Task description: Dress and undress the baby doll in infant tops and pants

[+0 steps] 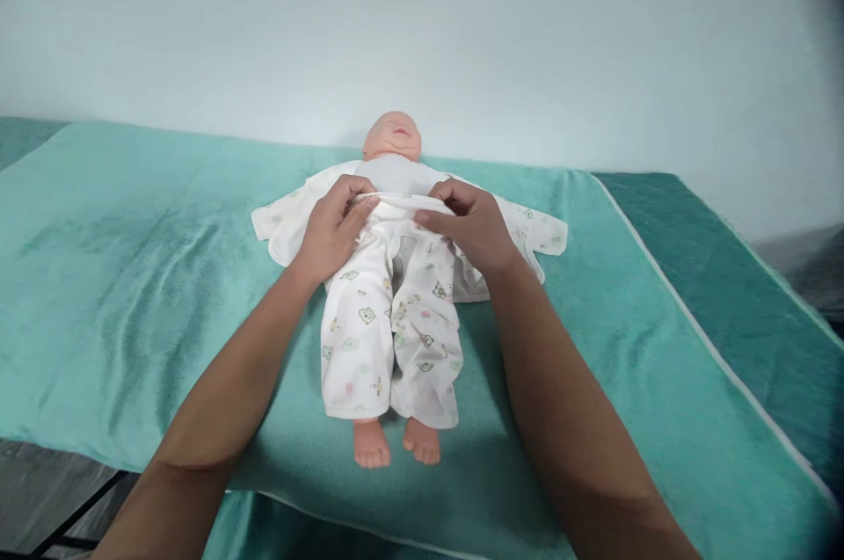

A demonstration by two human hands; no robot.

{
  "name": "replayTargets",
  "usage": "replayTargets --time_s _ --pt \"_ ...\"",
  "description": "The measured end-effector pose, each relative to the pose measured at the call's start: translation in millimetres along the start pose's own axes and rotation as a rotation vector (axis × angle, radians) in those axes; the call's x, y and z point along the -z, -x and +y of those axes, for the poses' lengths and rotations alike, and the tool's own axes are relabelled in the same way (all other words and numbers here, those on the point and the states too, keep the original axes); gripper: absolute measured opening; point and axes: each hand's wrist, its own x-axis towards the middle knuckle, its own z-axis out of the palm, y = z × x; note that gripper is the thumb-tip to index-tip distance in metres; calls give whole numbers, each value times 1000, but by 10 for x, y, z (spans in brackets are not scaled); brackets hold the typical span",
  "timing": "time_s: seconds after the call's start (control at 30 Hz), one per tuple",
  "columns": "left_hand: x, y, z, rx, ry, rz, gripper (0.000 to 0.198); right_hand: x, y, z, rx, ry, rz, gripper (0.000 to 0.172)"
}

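Observation:
A baby doll (394, 138) lies on its back, head toward the wall and bare feet (372, 443) toward me. White printed trousers (360, 323) cover its legs. Under its arms and sides spreads a matching white jacket (544, 229), open at the front with the sleeves out to both sides. My left hand (339, 226) pinches the trousers' waistband at one side of the belly. At the other side, my right hand (471, 221) pinches the same waistband between thumb and fingers. The band is stretched between both hands, and the fingertips are partly hidden in the cloth.
A light green towel (145, 279) with some wrinkles covers the table under the doll. Darker green cloth (738, 279) shows at the right. Behind the table stands a pale wall (422, 24). Grey floor (40, 490) and a black table leg (83, 512) appear at the lower left.

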Motion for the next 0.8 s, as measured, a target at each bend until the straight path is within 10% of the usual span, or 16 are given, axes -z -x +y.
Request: replayTargets --time_s 0.17,0.43,0.8 --pt "48 -43 -100 42 104 107 26 254 -16 317 -131 -163 54 63" --pt "117 -139 -412 191 218 284 23 361 -25 508 -298 -251 -90 45" --pt "80 -133 -523 353 222 214 22 -92 -156 508 10 -47 385 32"
